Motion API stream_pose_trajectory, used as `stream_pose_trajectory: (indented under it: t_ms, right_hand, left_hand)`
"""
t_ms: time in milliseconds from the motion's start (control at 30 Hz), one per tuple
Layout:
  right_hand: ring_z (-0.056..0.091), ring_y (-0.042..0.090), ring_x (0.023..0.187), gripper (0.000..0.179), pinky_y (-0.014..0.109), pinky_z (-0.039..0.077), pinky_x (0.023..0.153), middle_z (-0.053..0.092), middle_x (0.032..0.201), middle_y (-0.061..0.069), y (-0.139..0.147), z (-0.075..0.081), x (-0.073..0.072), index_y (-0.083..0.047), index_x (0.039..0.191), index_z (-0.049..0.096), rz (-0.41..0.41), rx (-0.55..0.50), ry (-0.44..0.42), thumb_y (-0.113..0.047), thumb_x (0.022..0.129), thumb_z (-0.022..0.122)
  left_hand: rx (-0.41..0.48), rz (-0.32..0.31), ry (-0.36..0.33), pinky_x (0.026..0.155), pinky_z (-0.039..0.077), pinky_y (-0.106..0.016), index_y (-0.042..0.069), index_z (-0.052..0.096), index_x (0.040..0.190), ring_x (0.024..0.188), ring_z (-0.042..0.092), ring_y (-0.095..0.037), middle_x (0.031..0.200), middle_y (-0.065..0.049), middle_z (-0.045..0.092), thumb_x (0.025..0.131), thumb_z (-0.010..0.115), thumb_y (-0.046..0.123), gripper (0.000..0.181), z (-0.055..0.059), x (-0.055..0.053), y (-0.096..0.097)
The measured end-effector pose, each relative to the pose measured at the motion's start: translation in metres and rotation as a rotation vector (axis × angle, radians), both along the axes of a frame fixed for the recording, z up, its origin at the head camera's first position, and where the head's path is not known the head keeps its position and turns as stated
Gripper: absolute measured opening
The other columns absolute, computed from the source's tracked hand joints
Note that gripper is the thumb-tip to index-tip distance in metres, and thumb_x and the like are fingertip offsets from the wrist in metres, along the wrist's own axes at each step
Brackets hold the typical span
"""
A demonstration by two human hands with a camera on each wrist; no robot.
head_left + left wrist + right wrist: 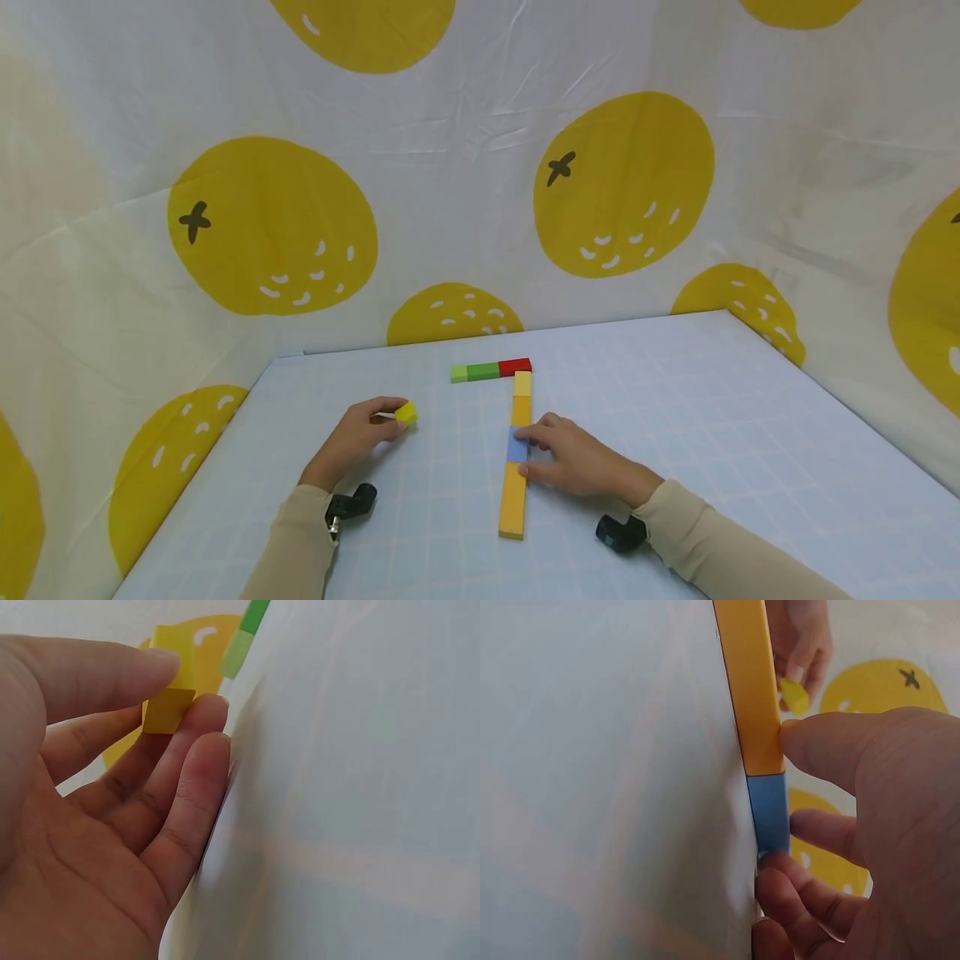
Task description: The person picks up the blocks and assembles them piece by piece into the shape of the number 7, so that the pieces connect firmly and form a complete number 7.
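Between thumb and fingertips, my left hand (347,442) pinches a small yellow cube-like block (406,414), held just off the table on the left. A row of blocks runs away from me in the middle: a long orange block (513,504), a blue block (517,448), a shorter orange block (521,412) and a pale yellow block (522,383). My right hand (585,460) touches this row from the right. Its thumb (817,742) rests on the long orange block near the joint, and the index finger is on the blue block (769,810).
Across the row's far end lies a second line of blocks: red (515,367), green (483,372) and light green (459,374). They sit on a pale blue checked table cover (675,392). A fruit-print curtain (465,167) rises behind and beside the table.
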State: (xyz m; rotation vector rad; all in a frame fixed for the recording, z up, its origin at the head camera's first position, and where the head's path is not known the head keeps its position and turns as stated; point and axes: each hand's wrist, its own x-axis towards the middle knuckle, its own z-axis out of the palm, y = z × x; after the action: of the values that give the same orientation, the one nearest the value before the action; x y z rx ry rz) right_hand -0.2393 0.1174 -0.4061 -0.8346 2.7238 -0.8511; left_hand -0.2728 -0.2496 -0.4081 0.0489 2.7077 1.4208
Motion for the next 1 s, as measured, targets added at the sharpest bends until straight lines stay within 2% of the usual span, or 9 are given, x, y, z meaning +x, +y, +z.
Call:
stream_pose_trajectory:
  t_ms: [200, 500, 733, 1000]
  right_hand:
    - [0.05, 0.011, 0.1, 0.058, 0.033, 0.049, 0.085, 0.052, 0.111, -0.007, 0.002, -0.001, 0.0, -0.02, 0.142, 0.058, 0.006, -0.009, -0.007, -0.05, 0.093, 0.067]
    - [0.05, 0.011, 0.1, 0.058, 0.032, 0.049, 0.086, 0.052, 0.111, -0.006, 0.002, -0.001, 0.0, -0.02, 0.142, 0.058, 0.014, -0.012, -0.007, -0.05, 0.093, 0.067]
    - [0.05, 0.011, 0.101, 0.057, 0.034, 0.049, 0.087, 0.053, 0.112, -0.005, 0.001, 0.0, 0.0, -0.019, 0.141, 0.058, 0.01, -0.009, -0.011, -0.049, 0.093, 0.068]
    - [0.051, 0.011, 0.101, 0.056, 0.034, 0.049, 0.087, 0.053, 0.113, -0.004, 0.001, -0.001, 0.0, -0.02, 0.141, 0.058, 0.014, -0.014, 0.005, -0.048, 0.094, 0.068]
  left_hand:
    - [0.011, 0.011, -0.007, 0.102, 0.045, -0.049, 0.017, 0.063, 0.136, 0.111, 0.059, -0.021, 0.132, -0.004, 0.06, 0.095, 0.069, 0.021, 0.041, -0.002, 0.0, 0.001]
    - [0.022, 0.029, 0.007, 0.094, 0.051, -0.04, 0.018, 0.062, 0.137, 0.101, 0.062, -0.019, 0.123, -0.005, 0.064, 0.095, 0.067, 0.018, 0.042, -0.002, -0.003, 0.005]
    - [0.044, -0.004, 0.034, 0.089, 0.05, -0.038, 0.017, 0.062, 0.137, 0.096, 0.063, -0.02, 0.124, -0.008, 0.064, 0.095, 0.065, 0.016, 0.042, -0.002, -0.006, 0.012]
    - [0.059, 0.037, -0.018, 0.092, 0.048, -0.039, 0.023, 0.062, 0.137, 0.101, 0.061, -0.02, 0.126, -0.004, 0.063, 0.095, 0.064, 0.019, 0.042, -0.002, -0.012, 0.014]
